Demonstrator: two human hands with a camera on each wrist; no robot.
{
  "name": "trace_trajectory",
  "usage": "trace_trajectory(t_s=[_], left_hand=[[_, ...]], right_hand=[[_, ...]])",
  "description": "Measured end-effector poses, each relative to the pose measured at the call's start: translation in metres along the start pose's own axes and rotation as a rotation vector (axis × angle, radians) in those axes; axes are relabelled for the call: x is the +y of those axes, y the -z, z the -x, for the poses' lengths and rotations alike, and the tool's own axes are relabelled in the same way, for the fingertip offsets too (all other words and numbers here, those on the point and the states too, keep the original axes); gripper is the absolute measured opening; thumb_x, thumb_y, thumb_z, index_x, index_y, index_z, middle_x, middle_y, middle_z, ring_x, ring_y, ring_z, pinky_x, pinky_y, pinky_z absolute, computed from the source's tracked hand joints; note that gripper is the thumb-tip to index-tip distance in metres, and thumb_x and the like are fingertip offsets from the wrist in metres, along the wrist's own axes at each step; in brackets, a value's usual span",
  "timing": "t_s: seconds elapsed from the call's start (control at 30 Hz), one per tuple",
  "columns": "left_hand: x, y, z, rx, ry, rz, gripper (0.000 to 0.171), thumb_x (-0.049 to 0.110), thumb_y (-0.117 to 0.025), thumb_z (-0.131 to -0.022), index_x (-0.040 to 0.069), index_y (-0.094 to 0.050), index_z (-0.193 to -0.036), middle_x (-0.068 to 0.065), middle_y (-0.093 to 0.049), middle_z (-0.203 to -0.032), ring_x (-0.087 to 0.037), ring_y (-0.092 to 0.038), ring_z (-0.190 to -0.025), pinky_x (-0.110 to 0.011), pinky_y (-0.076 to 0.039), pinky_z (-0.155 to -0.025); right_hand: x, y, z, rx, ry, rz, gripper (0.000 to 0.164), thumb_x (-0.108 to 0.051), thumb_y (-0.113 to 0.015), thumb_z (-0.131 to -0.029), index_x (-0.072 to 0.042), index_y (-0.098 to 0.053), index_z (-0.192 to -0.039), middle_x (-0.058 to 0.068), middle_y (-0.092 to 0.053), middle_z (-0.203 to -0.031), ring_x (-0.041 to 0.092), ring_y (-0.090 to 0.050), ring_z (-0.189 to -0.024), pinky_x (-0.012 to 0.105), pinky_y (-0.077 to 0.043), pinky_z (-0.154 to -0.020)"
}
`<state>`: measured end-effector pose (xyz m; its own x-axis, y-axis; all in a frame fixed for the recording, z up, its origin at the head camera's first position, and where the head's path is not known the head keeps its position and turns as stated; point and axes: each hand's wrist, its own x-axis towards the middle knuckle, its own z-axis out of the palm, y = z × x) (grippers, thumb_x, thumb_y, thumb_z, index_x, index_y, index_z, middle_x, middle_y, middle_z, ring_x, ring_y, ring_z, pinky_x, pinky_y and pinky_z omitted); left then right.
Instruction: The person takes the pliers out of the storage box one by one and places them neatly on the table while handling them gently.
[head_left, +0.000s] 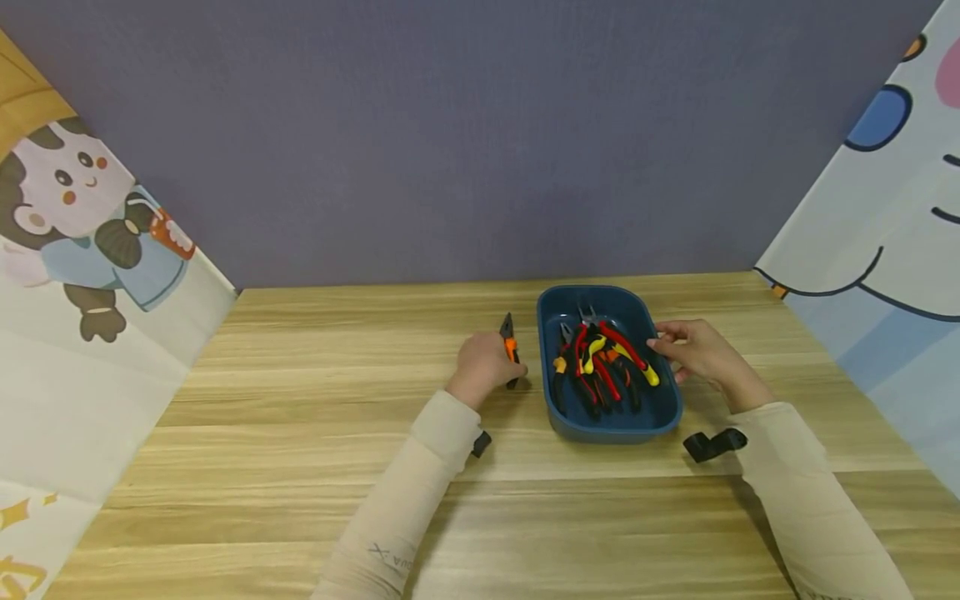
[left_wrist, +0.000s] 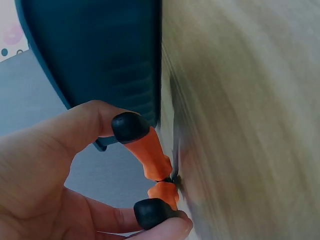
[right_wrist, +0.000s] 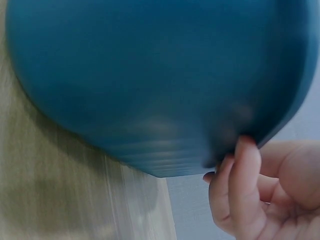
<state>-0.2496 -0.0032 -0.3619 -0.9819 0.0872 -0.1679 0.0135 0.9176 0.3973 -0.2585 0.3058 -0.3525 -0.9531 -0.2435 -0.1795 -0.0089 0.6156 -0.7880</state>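
Orange-and-black-handled pliers [head_left: 511, 348] are in my left hand [head_left: 483, 367], left of a blue plastic bin [head_left: 615, 435]. From the left wrist view, my thumb and fingers pinch the black ends of the pliers' two handles [left_wrist: 155, 155], which stand spread apart close to the tabletop. In the head view the dark jaws point toward the back wall. At the bin's right side, my right hand [head_left: 697, 354] grips the rim, its curled fingers [right_wrist: 245, 175] against the outer wall. Inside the bin lies a heap of pliers [head_left: 603, 367] with red, yellow, orange and black handles.
The wood-grain table [head_left: 300, 400] ends at a grey-blue back panel [head_left: 480, 150]. Side panels with cartoon prints stand at the left [head_left: 105, 225] and right [head_left: 885, 208]. Black wrist mounts [head_left: 712, 445] show by both sleeves.
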Motion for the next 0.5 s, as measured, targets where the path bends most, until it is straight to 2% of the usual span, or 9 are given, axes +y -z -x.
trace_trajectory(t_s=[0.5], left_hand=[[0.0038,-0.0072,-0.0029,-0.025,0.046,-0.092,0.038,0.044,-0.073,-0.077,0.010,-0.058,-0.067,-0.008,-0.059,-0.080,-0.018,-0.055,-0.070,-0.025,-0.043,-0.050]], right_hand=[[-0.0015,0.0005,0.0004,-0.004,-0.002,0.001,0.056,-0.017,-0.052,-0.098,0.017,-0.031,-0.137,0.018,-0.047,-0.099,0.016,-0.055,-0.053,0.033,-0.053,-0.050]])
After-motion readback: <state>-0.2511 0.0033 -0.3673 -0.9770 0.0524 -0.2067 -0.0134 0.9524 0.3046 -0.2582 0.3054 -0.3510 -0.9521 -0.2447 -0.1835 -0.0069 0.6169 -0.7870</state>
